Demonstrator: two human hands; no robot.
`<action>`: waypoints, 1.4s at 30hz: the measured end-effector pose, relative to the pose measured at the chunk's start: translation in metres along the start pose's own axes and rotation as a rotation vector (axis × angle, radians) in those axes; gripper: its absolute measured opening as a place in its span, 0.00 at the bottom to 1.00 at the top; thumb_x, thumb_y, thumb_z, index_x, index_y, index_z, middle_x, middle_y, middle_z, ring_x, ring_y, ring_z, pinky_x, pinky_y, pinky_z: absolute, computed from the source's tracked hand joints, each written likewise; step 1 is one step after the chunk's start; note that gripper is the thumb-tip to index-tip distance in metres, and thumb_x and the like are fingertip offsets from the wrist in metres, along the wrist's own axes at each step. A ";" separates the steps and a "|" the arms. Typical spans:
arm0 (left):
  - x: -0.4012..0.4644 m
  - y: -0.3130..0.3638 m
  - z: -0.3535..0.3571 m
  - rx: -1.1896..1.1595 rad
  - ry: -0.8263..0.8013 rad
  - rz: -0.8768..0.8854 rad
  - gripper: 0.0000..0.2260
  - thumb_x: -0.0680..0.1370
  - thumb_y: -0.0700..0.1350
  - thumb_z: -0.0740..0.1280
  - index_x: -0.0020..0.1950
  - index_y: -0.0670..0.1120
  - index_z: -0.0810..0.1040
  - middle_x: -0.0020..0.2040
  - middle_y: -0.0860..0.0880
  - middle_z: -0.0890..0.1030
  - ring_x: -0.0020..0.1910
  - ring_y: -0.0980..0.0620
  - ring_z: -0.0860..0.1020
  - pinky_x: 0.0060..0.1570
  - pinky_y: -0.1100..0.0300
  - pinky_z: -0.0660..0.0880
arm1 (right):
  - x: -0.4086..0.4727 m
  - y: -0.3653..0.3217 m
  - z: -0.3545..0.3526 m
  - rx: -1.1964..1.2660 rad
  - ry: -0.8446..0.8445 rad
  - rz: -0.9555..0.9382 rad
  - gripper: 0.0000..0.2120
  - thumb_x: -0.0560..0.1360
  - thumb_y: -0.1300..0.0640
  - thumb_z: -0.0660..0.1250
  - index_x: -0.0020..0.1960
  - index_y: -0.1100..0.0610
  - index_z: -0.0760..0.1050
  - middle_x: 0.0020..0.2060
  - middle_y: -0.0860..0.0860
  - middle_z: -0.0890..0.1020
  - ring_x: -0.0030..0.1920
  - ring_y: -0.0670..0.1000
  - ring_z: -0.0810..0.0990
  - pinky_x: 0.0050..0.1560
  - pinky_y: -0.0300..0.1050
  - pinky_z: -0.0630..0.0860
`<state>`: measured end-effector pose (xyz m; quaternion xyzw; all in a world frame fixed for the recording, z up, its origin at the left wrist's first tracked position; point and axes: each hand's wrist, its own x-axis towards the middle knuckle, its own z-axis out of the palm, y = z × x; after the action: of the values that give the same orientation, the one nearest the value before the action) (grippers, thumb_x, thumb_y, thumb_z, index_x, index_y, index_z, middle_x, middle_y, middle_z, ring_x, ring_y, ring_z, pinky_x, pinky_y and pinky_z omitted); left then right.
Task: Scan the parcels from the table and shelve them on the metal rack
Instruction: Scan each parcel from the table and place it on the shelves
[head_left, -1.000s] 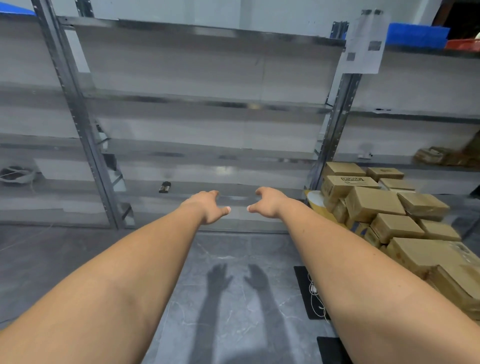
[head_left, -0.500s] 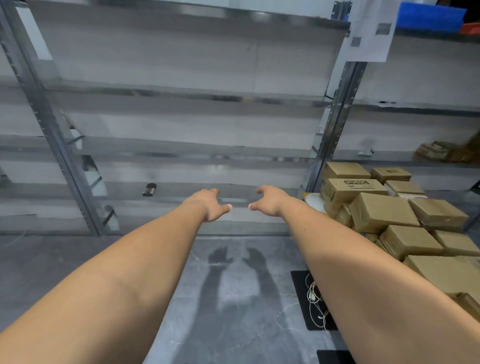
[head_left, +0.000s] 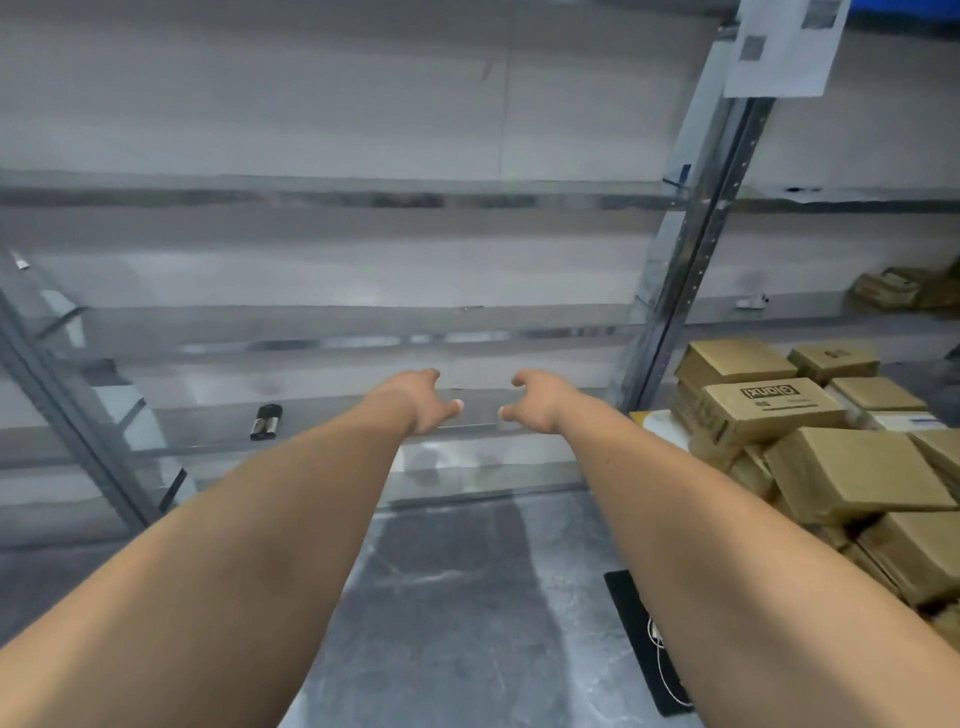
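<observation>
Parcels (head_left: 769, 410) in brown cardboard sit heaped at the right edge of the frame, stacked from mid-height down toward the lower right corner, just beside the metal rack (head_left: 691, 260) upright that slants up to the upper right. Both bare arms reach forward across the centre, the left hand (head_left: 418, 402) and right hand (head_left: 535, 400) held near each other but apart, fingers loosely curled, thumbs pointing inward, gripping nothing. The hands hang in front of the rack's lowest shelf edge; whether they touch it cannot be told. Long shelf boards run across the whole frame behind them, with wide bare spans at the left and centre. A small dark object (head_left: 266, 422) lies on the low shelf at centre left. Grey floor (head_left: 457, 623) opens between the forearms, and a black mat (head_left: 631, 613) with a pale cord lies at lower right. A printed paper sheet (head_left: 784, 47) hangs on the upright at upper right. Compared with half a second ago, the rack fills more of the view, its left upright sits nearer the left edge, the parcels sit closer to the right edge, and the hands' shadow on the floor is no longer distinct.
</observation>
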<state>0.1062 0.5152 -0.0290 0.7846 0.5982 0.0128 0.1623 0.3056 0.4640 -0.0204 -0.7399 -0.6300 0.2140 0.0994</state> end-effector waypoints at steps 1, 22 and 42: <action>0.013 -0.004 -0.002 0.001 -0.007 -0.003 0.36 0.82 0.64 0.63 0.85 0.48 0.57 0.82 0.45 0.64 0.79 0.42 0.65 0.74 0.49 0.65 | 0.012 -0.001 -0.001 0.001 -0.003 0.004 0.34 0.82 0.48 0.71 0.83 0.58 0.63 0.80 0.55 0.68 0.79 0.58 0.68 0.76 0.50 0.67; 0.307 0.132 -0.009 0.009 -0.038 0.084 0.37 0.82 0.65 0.63 0.84 0.47 0.59 0.82 0.45 0.64 0.79 0.42 0.65 0.76 0.50 0.65 | 0.259 0.133 -0.104 0.077 0.013 0.113 0.30 0.81 0.48 0.71 0.79 0.57 0.69 0.76 0.56 0.73 0.73 0.58 0.74 0.69 0.50 0.71; 0.514 0.366 0.063 0.083 -0.267 0.585 0.34 0.81 0.62 0.67 0.83 0.49 0.63 0.78 0.43 0.70 0.74 0.41 0.72 0.67 0.52 0.70 | 0.340 0.358 -0.163 0.174 0.318 0.742 0.14 0.77 0.46 0.70 0.57 0.52 0.76 0.58 0.55 0.82 0.57 0.60 0.80 0.60 0.54 0.80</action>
<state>0.6071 0.8998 -0.0791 0.9240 0.3207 -0.0685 0.1966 0.7350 0.7483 -0.0901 -0.9295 -0.2767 0.1710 0.1739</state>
